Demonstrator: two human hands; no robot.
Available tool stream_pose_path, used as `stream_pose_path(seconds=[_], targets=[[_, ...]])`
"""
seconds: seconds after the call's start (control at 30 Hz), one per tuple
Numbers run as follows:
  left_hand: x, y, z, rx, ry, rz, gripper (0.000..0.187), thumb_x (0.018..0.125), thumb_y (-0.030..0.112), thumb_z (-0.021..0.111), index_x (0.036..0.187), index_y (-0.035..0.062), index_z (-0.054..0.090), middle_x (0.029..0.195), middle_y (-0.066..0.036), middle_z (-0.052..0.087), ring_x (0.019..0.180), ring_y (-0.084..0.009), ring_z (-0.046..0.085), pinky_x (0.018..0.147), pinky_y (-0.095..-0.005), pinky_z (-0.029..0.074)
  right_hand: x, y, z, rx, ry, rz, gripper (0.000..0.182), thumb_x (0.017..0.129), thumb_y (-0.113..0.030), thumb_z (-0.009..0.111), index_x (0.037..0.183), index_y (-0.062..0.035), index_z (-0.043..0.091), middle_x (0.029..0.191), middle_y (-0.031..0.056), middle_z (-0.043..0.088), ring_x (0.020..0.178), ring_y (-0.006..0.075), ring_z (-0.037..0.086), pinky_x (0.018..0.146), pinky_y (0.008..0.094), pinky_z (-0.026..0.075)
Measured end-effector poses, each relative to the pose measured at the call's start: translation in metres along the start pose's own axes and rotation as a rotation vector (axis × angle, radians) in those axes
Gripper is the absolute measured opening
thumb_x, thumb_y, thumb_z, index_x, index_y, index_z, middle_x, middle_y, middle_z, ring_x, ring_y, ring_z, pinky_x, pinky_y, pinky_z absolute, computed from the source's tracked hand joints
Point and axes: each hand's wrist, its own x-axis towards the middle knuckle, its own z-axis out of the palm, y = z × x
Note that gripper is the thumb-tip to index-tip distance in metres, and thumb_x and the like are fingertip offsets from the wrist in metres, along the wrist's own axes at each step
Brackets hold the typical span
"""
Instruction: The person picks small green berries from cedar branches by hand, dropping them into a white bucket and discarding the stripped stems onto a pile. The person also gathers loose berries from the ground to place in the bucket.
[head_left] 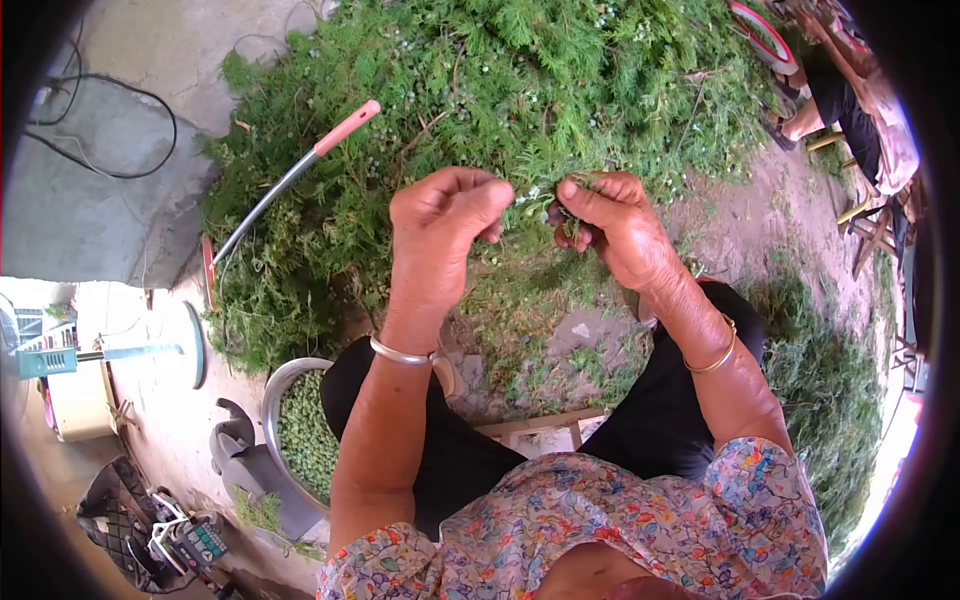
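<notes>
My left hand point(447, 213) is closed in a pinch in front of me; whatever its fingertips hold, if anything, is hidden. Close by on the right, my right hand point(622, 225) is shut on a small green conifer sprig point(541, 198), which pokes out toward the left fingertips. Both hands are raised over the near edge of a big heap of cut conifer branches point(500, 90) bearing small pale green berries. Beside my left knee stands a round metal basin point(270, 400) full of small green berries point(308, 425).
A pink-handled metal-shafted tool point(290, 180) lies across the heap's left side. More cut greenery point(820, 400) covers the ground at right. Another person's leg point(800, 122) shows at upper right. A standing fan point(190, 345) and a black cable point(150, 175) are at left.
</notes>
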Motion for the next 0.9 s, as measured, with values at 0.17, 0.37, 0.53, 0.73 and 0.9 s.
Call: stream_pose_path(seconds=[0.17, 0.37, 0.53, 0.73, 0.9], targets=[[-0.001, -0.002, -0.002, 0.040, 0.007, -0.060, 0.015, 0.084, 0.012, 0.064, 0.087, -0.0023, 0.062, 0.073, -0.004, 0.059, 0.063, -0.0091, 0.053, 0.050, -0.0256, 0.046, -0.002, -0.003, 0.003, -0.097, -0.012, 0.009, 0.029, 0.086, -0.022, 0.063, 0.069, 0.0017, 0.062, 0.060, 0.0033, 0.057, 0.049, 0.0084, 0.047, 0.047, 0.0240, 0.039], [0.003, 0.003, -0.013, -0.012, 0.135, -0.118, 0.013, 0.086, 0.012, 0.060, 0.085, -0.0006, 0.060, 0.075, -0.005, 0.058, 0.061, -0.0112, 0.052, 0.050, -0.0259, 0.045, -0.003, -0.004, 0.000, 0.111, -0.079, 0.075, 0.025, 0.086, -0.018, 0.061, 0.070, 0.0019, 0.061, 0.056, 0.0037, 0.053, 0.047, 0.0088, 0.043, 0.049, 0.0265, 0.040], [0.013, 0.013, -0.026, -0.535, 0.139, -0.156, 0.008, 0.085, 0.006, 0.056, 0.087, -0.0012, 0.059, 0.072, -0.014, 0.061, 0.055, -0.0160, 0.054, 0.046, -0.0252, 0.042, -0.002, -0.001, -0.010, 0.233, -0.153, -0.024, 0.020, 0.085, -0.012, 0.060, 0.071, 0.0021, 0.060, 0.056, 0.0035, 0.051, 0.045, 0.0092, 0.041, 0.050, 0.0295, 0.041], [-0.003, 0.009, -0.007, -0.276, -0.035, -0.062, 0.011, 0.079, 0.000, 0.062, 0.090, -0.0008, 0.062, 0.076, -0.010, 0.060, 0.055, -0.0077, 0.049, 0.042, -0.0188, 0.038, -0.002, 0.000, -0.005, 0.184, 0.004, 0.060, 0.020, 0.085, -0.012, 0.060, 0.071, 0.0028, 0.062, 0.056, 0.0052, 0.053, 0.045, 0.0095, 0.042, 0.048, 0.0281, 0.039], [-0.003, -0.007, 0.008, 0.575, 0.035, 0.342, 0.021, 0.072, 0.002, 0.073, 0.091, -0.0006, 0.064, 0.075, -0.004, 0.064, 0.065, -0.0086, 0.058, 0.059, -0.0206, 0.048, 0.000, 0.003, -0.005, 0.175, -0.053, 0.100, 0.020, 0.084, -0.012, 0.060, 0.072, 0.0040, 0.062, 0.062, 0.0067, 0.058, 0.046, 0.0098, 0.042, 0.047, 0.0275, 0.040]])
